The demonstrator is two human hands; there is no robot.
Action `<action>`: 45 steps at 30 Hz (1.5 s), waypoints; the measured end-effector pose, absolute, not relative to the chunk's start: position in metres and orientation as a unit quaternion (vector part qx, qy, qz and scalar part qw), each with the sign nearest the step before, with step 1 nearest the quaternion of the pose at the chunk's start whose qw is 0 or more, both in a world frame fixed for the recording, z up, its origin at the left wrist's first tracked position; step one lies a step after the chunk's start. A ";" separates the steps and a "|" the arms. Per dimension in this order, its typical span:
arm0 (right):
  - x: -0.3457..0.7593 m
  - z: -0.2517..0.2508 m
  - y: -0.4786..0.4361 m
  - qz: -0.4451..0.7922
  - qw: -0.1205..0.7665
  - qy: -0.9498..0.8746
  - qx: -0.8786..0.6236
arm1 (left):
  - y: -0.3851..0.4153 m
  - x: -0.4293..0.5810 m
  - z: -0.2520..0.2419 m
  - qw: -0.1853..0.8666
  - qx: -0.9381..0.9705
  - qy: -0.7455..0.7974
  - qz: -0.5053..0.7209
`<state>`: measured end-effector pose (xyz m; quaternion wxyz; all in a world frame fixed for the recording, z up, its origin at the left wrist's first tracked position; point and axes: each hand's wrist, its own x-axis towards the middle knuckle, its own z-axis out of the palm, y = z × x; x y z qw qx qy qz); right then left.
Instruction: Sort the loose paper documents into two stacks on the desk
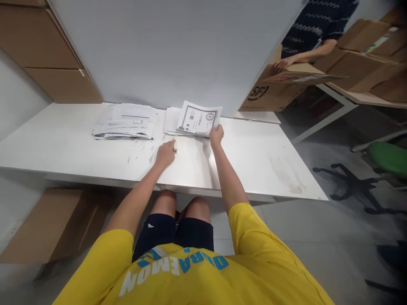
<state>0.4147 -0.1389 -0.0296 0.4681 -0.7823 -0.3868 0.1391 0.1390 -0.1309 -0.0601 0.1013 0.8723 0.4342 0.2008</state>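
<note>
My right hand (216,135) pinches the lower right corner of a printed sheet (201,119) with a dark ornamental border and a round emblem. The sheet lies tilted over a small stack of papers (171,120) on the white table. My left hand (165,153) rests on the tabletop just in front of that stack, its fingers curled. A small pale object with a dark end (175,148) shows at its fingertips; its kind is too small to make out. Farther left lies a larger, uneven pile of printed papers (125,120).
A grey panel (178,51) rises behind the white table (248,165). Cardboard boxes (60,80) stand at the back left, another box (44,224) below. At right, a person's hand (284,63) rests on an open carton (267,91); a green-seated chair (388,156) stands nearby.
</note>
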 end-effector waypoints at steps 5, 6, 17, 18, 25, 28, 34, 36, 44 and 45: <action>0.410 -0.026 -0.080 0.119 0.449 -0.314 -0.828 | -0.136 0.137 -0.061 0.097 0.870 0.451 0.174; 0.409 -0.030 -0.078 0.115 0.443 -0.305 -0.835 | -0.137 0.137 -0.062 0.097 0.870 0.452 0.172; 0.377 -0.105 -0.250 0.009 0.588 -0.216 -0.780 | -0.141 0.141 -0.068 0.124 0.865 0.451 0.183; 0.373 -0.108 -0.270 0.039 0.601 -0.207 -0.771 | -0.141 0.142 -0.069 0.130 0.864 0.450 0.186; 0.356 -0.108 -0.340 0.162 0.580 -0.292 -0.744 | -0.112 0.126 -0.068 0.077 0.889 0.373 0.255; 0.339 -0.101 -0.338 0.092 0.459 -0.397 -0.789 | -0.064 0.104 -0.047 0.052 0.907 0.362 0.210; 0.316 -0.101 -0.328 -0.011 0.298 -0.484 -0.822 | 0.022 0.054 -0.019 0.043 0.678 0.705 0.203; 0.317 -0.104 -0.329 -0.022 0.288 -0.486 -0.825 | 0.031 0.044 -0.030 0.032 0.617 0.756 0.217; 0.318 -0.103 -0.331 -0.042 0.278 -0.490 -0.825 | 0.032 0.042 -0.063 -0.020 0.614 0.721 0.319; 0.317 -0.102 -0.331 -0.041 0.278 -0.487 -0.827 | 0.031 0.042 -0.062 -0.023 0.623 0.712 0.323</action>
